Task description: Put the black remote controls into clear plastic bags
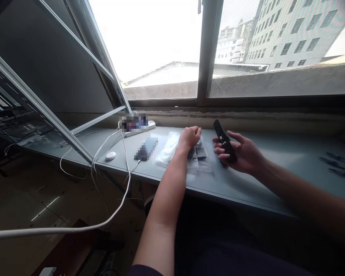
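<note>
A black remote control (224, 141) with round buttons lies tilted up in my right hand (243, 153), whose fingers and thumb are closed around it above the table. My left hand (190, 137) reaches forward over clear plastic bags (168, 151), its fingers curled together. What those fingers hold, if anything, is hidden from this angle. Beneath and beside that hand, dark objects (201, 148) show through the clear plastic, too dim to name.
A phone (145, 149) on a cable and a small white round device (110, 156) lie on the grey table (247, 188). White cables (126, 168) hang over its front edge. A metal frame (54, 111) slants across the left. Several dark slim things (340, 165) lie far right.
</note>
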Action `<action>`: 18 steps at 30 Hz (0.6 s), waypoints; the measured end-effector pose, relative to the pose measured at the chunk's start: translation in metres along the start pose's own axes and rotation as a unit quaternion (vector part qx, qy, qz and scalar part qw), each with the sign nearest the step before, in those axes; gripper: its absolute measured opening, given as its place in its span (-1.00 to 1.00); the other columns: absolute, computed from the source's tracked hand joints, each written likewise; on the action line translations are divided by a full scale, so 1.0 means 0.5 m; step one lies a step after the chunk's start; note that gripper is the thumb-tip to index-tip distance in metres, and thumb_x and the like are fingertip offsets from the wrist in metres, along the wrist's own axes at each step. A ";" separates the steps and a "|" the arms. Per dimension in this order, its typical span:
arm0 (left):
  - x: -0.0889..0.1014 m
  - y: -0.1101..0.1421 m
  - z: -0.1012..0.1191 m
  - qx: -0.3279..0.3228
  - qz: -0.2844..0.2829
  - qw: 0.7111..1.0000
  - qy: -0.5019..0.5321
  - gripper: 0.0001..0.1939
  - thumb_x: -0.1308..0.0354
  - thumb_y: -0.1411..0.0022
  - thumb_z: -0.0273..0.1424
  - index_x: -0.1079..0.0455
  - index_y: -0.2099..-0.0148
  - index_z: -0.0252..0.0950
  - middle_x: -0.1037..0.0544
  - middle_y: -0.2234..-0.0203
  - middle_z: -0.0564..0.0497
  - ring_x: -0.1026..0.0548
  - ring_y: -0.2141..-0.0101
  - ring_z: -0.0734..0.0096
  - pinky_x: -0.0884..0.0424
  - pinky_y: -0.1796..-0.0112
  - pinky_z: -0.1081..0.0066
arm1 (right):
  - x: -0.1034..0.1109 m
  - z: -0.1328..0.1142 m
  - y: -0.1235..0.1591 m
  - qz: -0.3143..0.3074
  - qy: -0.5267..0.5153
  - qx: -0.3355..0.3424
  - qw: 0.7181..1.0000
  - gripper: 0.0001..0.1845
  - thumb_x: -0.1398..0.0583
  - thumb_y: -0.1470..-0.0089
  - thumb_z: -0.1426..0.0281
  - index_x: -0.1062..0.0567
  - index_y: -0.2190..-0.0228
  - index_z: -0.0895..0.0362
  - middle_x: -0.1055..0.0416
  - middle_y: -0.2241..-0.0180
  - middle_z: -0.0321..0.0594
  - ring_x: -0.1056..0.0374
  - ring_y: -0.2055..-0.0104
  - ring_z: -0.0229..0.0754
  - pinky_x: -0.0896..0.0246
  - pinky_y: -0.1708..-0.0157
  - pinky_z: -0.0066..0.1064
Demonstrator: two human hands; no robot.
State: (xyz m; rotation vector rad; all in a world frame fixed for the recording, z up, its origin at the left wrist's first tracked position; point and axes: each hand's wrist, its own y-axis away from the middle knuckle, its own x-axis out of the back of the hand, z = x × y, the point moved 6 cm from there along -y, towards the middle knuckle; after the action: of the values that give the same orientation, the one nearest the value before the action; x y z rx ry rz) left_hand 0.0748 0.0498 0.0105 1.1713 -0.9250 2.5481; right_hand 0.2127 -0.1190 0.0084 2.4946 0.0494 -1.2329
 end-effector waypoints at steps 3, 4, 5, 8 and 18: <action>0.002 0.001 0.002 0.002 0.001 1.000 -0.001 -0.57 -0.07 -0.67 -0.19 -0.62 0.25 -0.18 -0.75 0.27 -0.15 -0.61 0.27 0.18 -0.31 0.20 0.27 | 0.008 -0.004 -0.001 0.021 0.002 0.003 1.000 -0.63 -0.20 -0.52 0.24 -0.56 -0.22 0.11 -0.50 0.28 -0.08 -0.46 0.39 -0.10 -0.50 0.62 -0.41; 0.002 0.001 0.002 0.003 0.000 1.000 -0.002 -0.57 -0.07 -0.67 -0.19 -0.62 0.24 -0.18 -0.75 0.27 -0.15 -0.61 0.27 0.18 -0.30 0.20 0.27 | 0.010 -0.006 -0.002 0.024 0.007 0.006 1.000 -0.61 -0.19 -0.53 0.23 -0.57 -0.23 0.10 -0.55 0.22 -0.03 -0.51 0.36 -0.09 -0.55 0.59 -0.40; 0.002 0.001 0.003 0.003 -0.001 1.000 -0.001 -0.57 -0.08 -0.67 -0.19 -0.62 0.24 -0.18 -0.75 0.27 -0.14 -0.61 0.27 0.18 -0.30 0.20 0.27 | 0.011 -0.007 -0.003 0.025 0.013 0.008 1.000 -0.59 -0.18 -0.55 0.20 -0.57 -0.24 0.10 -0.59 0.15 0.01 -0.56 0.33 -0.08 -0.60 0.56 -0.39; 0.003 0.003 0.004 0.003 -0.003 1.000 0.003 -0.56 -0.07 -0.67 -0.18 -0.62 0.24 -0.18 -0.75 0.28 -0.13 -0.59 0.29 0.20 -0.28 0.23 0.27 | 0.011 -0.010 -0.003 0.020 0.031 0.013 0.999 -0.58 -0.14 -0.60 0.16 -0.60 -0.26 0.05 -0.65 0.05 -0.01 -0.59 0.36 -0.15 -0.65 0.52 -0.40; -0.001 -0.001 0.000 -0.003 0.002 1.000 0.006 -0.55 -0.07 -0.67 -0.19 -0.60 0.28 -0.19 -0.73 0.32 -0.13 -0.54 0.34 0.24 -0.19 0.28 0.26 | 0.003 -0.003 -0.004 0.035 0.031 0.026 0.999 -0.62 -0.12 -0.61 0.16 -0.63 -0.12 0.08 -0.64 0.16 -0.06 -0.44 0.47 -0.22 -0.49 0.61 -0.47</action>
State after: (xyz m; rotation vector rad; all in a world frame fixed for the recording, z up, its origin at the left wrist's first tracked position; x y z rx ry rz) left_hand 0.0755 0.0501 0.0103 1.1536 -0.9328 2.5516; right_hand 0.2140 -0.1166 0.0075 2.5560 -0.0546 -1.1425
